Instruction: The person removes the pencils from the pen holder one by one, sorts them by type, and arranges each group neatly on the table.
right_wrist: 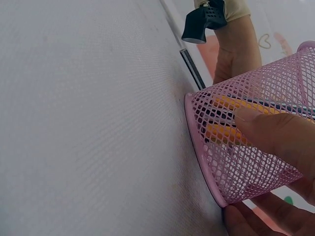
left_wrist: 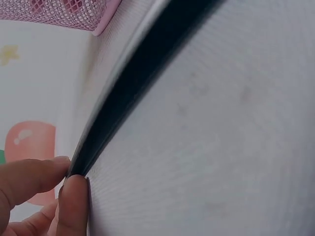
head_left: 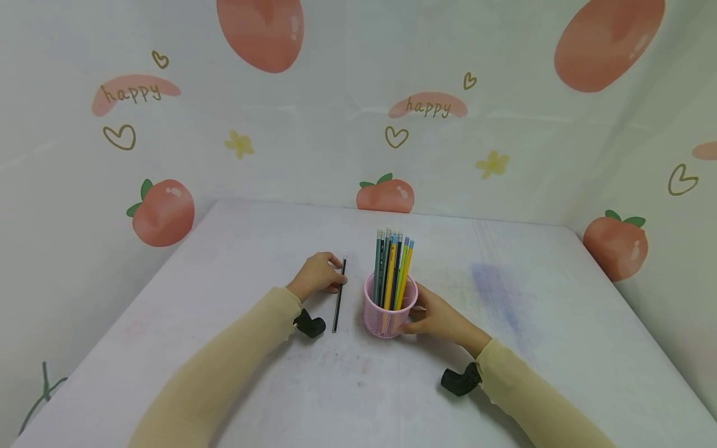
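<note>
I'm pinching a black pencil point(head_left: 338, 308) between my left fingers point(left_wrist: 74, 206); my right fingers point(right_wrist: 270, 130) are gripping the pink mesh pencil cup point(head_left: 372, 320), presumably steadying it.

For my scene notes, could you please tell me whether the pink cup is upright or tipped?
Upright: the pink cup stands base-down on the table, pencils rising from its open rim.

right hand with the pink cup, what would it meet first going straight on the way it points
Likely the black pencil pinched by the left hand, beyond the pink cup, though depth is unclear.
</note>
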A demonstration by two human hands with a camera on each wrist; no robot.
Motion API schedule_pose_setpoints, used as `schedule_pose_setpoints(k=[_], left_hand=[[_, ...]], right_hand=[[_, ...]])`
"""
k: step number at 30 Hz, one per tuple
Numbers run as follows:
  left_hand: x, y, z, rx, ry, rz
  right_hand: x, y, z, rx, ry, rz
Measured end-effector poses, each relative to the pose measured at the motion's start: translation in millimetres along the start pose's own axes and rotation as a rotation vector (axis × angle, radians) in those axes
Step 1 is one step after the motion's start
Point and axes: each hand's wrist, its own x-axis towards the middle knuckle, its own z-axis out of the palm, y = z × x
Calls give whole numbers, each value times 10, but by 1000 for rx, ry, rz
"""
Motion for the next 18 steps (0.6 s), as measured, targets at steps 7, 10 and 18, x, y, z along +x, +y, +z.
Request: schedule_pose_setpoints(k=[7, 10, 18], left_hand=[[-4, 4, -4, 9, -3, -8], [-6, 5, -4, 3, -3, -9], [14, -14, -10, -41, -8, -23]], right_hand=[[-1, -11, 4, -2, 3, 13], [-12, -17, 4, 0, 1, -3], [-19, -14, 5, 1, -2, -32]])
